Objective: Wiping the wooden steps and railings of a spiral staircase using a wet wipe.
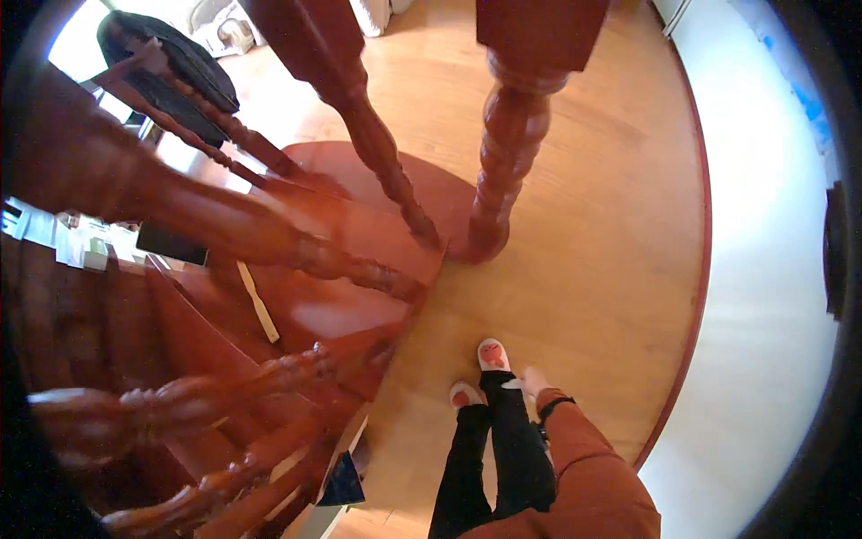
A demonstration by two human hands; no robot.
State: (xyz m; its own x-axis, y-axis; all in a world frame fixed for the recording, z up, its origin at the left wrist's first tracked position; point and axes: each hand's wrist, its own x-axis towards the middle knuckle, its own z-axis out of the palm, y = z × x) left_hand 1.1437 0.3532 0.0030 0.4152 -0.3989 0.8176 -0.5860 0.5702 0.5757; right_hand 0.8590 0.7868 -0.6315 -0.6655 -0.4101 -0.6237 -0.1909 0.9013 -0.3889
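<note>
My right hand [533,382], in a rust-coloured sleeve with a black band at the wrist, hangs low beside my right leg. Its fingers are closed around a small white thing [512,384], pale and soft-looking, too small to name. My left hand is out of view. Below me are my black trousers and pale slippers [493,355] with red patches, standing on the wooden floor [593,296]. To the left, glossy red-brown balusters [359,126] rise from the staircase [359,225].
A thick turned post [512,135] stands at the stair's foot. A flat pale wooden stick [259,305] lies on a step. Something dark blue [341,482] sits by the stair's side. A white wall [754,359] with a red skirting curves along the right. A dark padded thing [175,76] is at upper left.
</note>
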